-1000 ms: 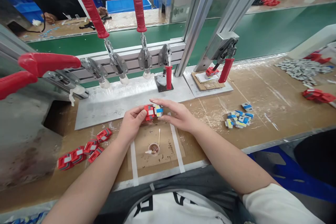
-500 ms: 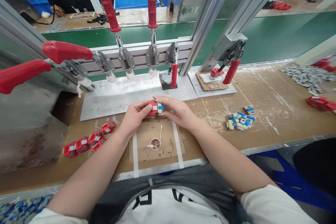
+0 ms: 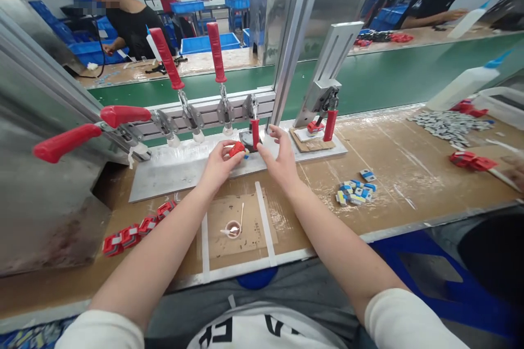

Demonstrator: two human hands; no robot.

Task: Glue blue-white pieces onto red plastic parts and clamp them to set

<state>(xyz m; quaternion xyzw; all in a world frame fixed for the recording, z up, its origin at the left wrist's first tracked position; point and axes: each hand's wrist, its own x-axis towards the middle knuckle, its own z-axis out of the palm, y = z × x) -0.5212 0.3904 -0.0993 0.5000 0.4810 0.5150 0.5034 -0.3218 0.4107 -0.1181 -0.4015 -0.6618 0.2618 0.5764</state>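
My left hand [image 3: 219, 166] pinches a small red plastic part [image 3: 237, 149] between thumb and fingers, just above the front of the metal base plate [image 3: 164, 177]. A bit of blue shows at the part's lower right. My right hand [image 3: 280, 161] is open, thumb and fingers spread, close to the right of the short red-handled toggle clamp [image 3: 255, 134]. Whether the thumb touches that handle I cannot tell. Behind the red part lies a dark block [image 3: 246, 140] under the clamp, partly hidden.
Long red clamp handles [image 3: 166, 60] stick up and out at the left. Red parts [image 3: 129, 235] lie left, blue-and-grey pieces [image 3: 355, 192] right. A small cup [image 3: 233, 229] and a cotton swab [image 3: 242, 215] are in front. Another clamp [image 3: 331, 124] holds a red piece. Co-workers sit opposite.
My left hand has carried the red part forward to the plate. My right hand has let go of it and moved toward the short clamp handle. The head view has tilted up.
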